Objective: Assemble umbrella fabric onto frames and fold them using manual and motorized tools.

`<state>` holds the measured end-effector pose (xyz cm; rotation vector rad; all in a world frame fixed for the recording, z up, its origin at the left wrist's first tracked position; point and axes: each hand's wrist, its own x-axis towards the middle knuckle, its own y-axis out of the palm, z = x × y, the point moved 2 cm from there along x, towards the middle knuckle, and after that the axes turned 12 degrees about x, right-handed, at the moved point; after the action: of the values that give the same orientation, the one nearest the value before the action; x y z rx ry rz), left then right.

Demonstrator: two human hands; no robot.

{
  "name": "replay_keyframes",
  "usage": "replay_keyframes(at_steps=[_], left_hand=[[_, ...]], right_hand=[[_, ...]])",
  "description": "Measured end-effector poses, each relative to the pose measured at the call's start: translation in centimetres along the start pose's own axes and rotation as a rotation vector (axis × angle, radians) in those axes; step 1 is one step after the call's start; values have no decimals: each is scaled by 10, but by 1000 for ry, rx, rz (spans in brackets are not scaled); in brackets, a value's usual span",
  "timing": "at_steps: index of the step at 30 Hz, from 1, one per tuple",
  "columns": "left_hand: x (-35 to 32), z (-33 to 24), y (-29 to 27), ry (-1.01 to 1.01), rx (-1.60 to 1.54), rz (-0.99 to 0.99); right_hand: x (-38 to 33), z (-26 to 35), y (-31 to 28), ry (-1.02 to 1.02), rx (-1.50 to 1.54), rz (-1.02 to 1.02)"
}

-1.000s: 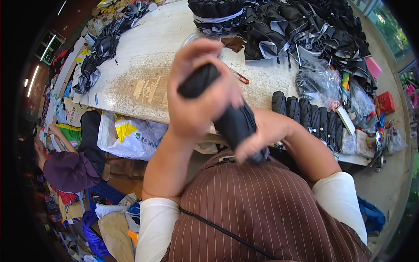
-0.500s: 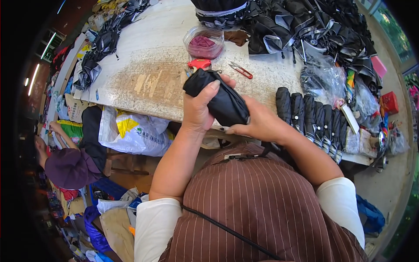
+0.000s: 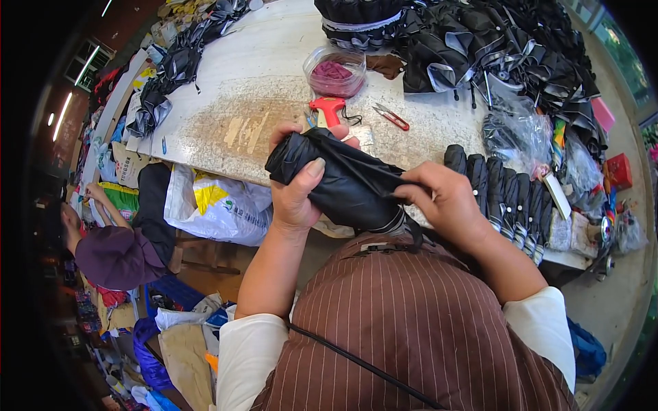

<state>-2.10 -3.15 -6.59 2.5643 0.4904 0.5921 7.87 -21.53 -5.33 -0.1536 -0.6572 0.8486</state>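
A folded black umbrella (image 3: 343,179) lies crosswise in front of my chest, above the near edge of the white table (image 3: 260,82). My left hand (image 3: 296,192) wraps around its left end, thumb on top. My right hand (image 3: 449,205) grips its right end near the handle, fingers pinching the black fabric. Just right of my right hand, a row of several rolled black umbrellas (image 3: 504,198) lies side by side on the table.
On the table sit a red tagging gun (image 3: 327,108), red snips (image 3: 392,118), a clear tub of dark red bits (image 3: 334,70) and heaps of black umbrellas (image 3: 493,48). White sacks (image 3: 212,205) hang below the table edge. A person in a purple cap (image 3: 113,257) crouches at left.
I have lowered the umbrella from near my face to chest height and turned it more level. My right hand has slid along it toward its right end.
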Motion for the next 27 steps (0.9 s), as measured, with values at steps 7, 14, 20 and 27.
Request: replay_keyframes(at_steps=[7,14,20,27], left_hand=[[6,-6,2,26,6,68],[9,0,18,135,105,261],[14,-6,22,168,201,330],[11,2,15,145,150,287]], right_hand=[[14,-42,-45,445,77,-212],[44,48,0,-377,-247,-8],[63,38,-5,-408,-358,25],[136,73,-5,-47,296,380]])
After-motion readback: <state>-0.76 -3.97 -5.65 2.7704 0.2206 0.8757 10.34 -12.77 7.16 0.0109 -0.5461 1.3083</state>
